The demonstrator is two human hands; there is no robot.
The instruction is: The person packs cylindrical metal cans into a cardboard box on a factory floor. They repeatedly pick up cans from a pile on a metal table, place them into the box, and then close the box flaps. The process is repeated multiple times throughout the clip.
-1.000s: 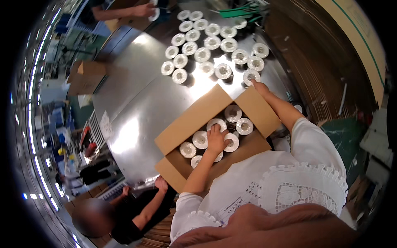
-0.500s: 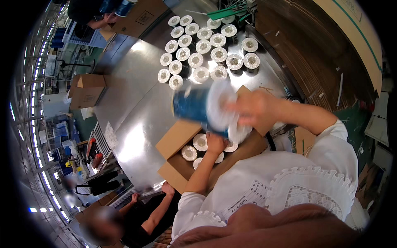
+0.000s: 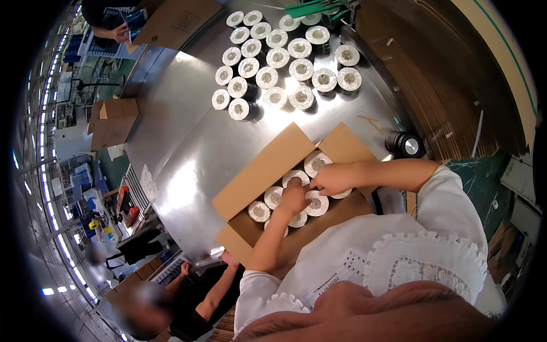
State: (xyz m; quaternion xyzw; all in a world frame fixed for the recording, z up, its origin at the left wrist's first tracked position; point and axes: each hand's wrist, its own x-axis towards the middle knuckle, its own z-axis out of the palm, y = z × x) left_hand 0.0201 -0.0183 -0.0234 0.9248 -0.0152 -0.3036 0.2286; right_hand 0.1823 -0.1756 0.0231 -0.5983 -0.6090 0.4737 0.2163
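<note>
Rolls (image 3: pixel 317 203) of white tape, packed upright in the open cardboard box (image 3: pixel 268 171) near the steel table's (image 3: pixel 182 131) front edge, lie under both hands, the left hand (image 3: pixel 294 198) pressing flat on one, the right hand (image 3: pixel 332 178) pinching another just beside it, more rolls (image 3: pixel 279 57) clustered toward the far edge.
</note>
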